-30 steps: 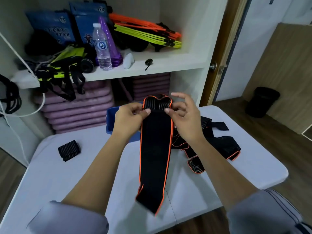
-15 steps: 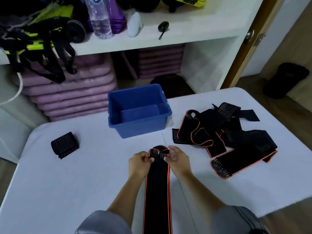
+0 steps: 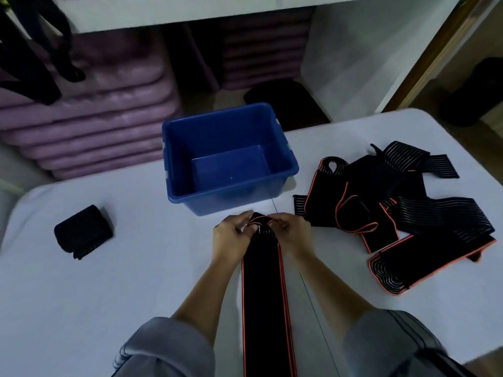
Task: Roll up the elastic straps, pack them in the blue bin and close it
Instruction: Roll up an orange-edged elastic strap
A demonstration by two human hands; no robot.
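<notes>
On table (image 3: 109, 295): blue bin (image 3: 231, 200), strap (image 3: 262, 281); mats (image 3: 95, 126) behind.

Bare forearms, grey sleeves (image 3: 166, 346) pushed up near the elbows, right sleeve (image 3: 389, 341) with thin dark stripes

Bin (image 3: 283, 170) blue; strap (image 3: 262, 281) blk w/ orange edging; pile (image 3: 394, 208) right blk/orange, white ribbing; table (image 3: 109, 289) white; mats (image 3: 95, 123) upper left purple.

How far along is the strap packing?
Done: one rolled strap lies on the table, left of the empty blue bin. In hand: left hand and right hand pinch the far end of an orange-edged strap, starting its roll. Left: the loose pile, all packing, closing the bin.
</notes>
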